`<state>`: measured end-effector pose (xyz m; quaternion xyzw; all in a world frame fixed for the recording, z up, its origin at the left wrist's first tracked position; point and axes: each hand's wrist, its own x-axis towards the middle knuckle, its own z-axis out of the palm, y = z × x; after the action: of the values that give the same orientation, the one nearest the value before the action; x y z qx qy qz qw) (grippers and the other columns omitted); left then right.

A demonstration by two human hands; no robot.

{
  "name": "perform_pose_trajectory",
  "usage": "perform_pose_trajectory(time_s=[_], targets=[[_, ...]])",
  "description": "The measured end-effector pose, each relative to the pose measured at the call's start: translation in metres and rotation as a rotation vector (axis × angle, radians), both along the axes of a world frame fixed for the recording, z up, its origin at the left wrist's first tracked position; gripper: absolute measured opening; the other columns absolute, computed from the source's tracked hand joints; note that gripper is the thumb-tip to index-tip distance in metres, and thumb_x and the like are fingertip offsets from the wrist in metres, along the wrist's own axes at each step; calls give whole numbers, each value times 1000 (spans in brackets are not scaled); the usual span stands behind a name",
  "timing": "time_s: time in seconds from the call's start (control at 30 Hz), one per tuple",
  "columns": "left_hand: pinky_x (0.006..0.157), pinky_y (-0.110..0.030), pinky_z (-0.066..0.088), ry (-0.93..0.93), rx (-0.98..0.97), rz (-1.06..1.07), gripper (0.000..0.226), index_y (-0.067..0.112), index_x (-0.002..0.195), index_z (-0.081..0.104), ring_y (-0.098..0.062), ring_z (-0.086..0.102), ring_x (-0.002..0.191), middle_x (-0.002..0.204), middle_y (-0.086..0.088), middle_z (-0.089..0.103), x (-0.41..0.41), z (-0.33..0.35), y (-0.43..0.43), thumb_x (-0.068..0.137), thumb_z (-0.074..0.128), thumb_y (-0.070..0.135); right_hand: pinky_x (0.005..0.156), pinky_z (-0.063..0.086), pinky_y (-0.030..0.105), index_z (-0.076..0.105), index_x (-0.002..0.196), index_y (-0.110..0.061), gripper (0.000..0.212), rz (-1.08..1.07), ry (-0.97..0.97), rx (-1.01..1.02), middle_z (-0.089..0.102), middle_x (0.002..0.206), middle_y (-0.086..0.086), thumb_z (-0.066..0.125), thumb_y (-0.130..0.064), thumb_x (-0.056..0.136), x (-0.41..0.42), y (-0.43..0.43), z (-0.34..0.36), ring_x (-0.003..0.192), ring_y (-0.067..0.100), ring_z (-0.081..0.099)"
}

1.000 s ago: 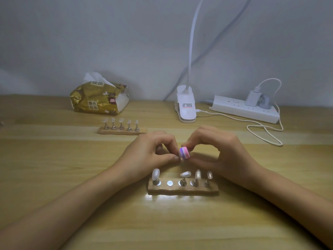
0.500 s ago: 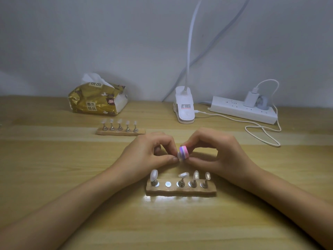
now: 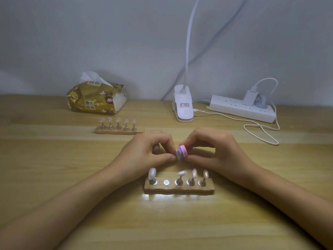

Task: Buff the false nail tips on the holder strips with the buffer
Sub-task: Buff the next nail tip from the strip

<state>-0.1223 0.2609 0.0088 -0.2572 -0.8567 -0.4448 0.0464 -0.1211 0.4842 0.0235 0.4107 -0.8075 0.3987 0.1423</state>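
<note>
The left hand (image 3: 149,152) pinches one small nail tip (image 3: 178,153) with thumb and finger, and the right hand (image 3: 216,150) pinches the pink and purple buffer (image 3: 182,151) right against it. Close to both hands, on the person's side, lies a holder strip (image 3: 180,190) with four tips (image 3: 151,173) on it, and a second strip (image 3: 119,131) sits past the left hand.

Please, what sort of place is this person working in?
Probably a home desk for nail craft: a wooden table against a plain wall, with a clip lamp, a power strip and two holder strips of nail tips.
</note>
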Motion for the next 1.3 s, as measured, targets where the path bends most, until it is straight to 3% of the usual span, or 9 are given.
perform_pose_trajectory(time_s=[0.33,0.43,0.57,0.7,0.83,0.93,1.07,1.17,1.3], targets=[[63,-31,38,8,11,1,15,26,73,68,-17,48,66,75,8,61,1,1,1,79,80,20,75,54,28,73,90,-2,10,-15,171,46,68,88,5,80,-4,83,0,-2,-2,81,15,66],[61,-24,38,9,20,25,16,26,72,69,-7,48,63,74,14,62,1,2,1,79,81,19,75,55,31,74,92,-4,9,-30,134,56,66,90,4,79,-3,85,-2,-2,-3,82,15,66],[62,-28,40,0,10,13,15,27,73,68,-6,49,63,74,17,62,1,2,2,79,80,20,77,52,21,74,92,-5,7,-15,160,45,65,89,2,78,-5,86,-3,-2,-5,82,11,64],[63,-26,41,-1,13,-1,14,25,74,70,-7,51,65,77,17,64,1,1,1,79,81,18,77,56,34,71,90,-7,10,-44,79,65,65,89,1,78,-1,85,-5,0,-5,84,15,65],[63,-30,40,1,13,-1,14,25,73,68,-7,49,64,75,17,62,0,1,1,80,80,21,75,52,27,70,91,-7,15,-16,175,97,63,90,2,78,2,84,-4,-2,-7,83,14,62],[64,-28,41,1,20,-3,14,24,73,69,-7,50,65,75,17,63,0,0,1,78,81,18,75,54,35,70,90,-8,15,-65,125,85,64,90,2,79,2,83,-5,1,-6,84,15,64],[63,-30,38,15,15,-6,12,26,73,68,-9,48,64,74,16,61,0,1,2,78,78,30,77,50,23,71,93,-6,17,1,198,104,62,92,3,80,3,82,-4,-2,-7,84,13,61],[63,-28,39,5,24,-14,17,26,73,69,-7,48,64,75,18,61,-1,1,1,79,81,15,78,54,33,71,92,-7,16,-41,113,91,63,92,1,79,4,83,-6,2,-5,85,13,64],[64,-32,41,1,19,-25,11,26,75,69,-10,48,65,76,16,61,-1,0,0,78,80,23,77,53,30,71,93,-5,15,3,166,92,63,93,3,79,3,83,-4,0,-5,85,14,64]])
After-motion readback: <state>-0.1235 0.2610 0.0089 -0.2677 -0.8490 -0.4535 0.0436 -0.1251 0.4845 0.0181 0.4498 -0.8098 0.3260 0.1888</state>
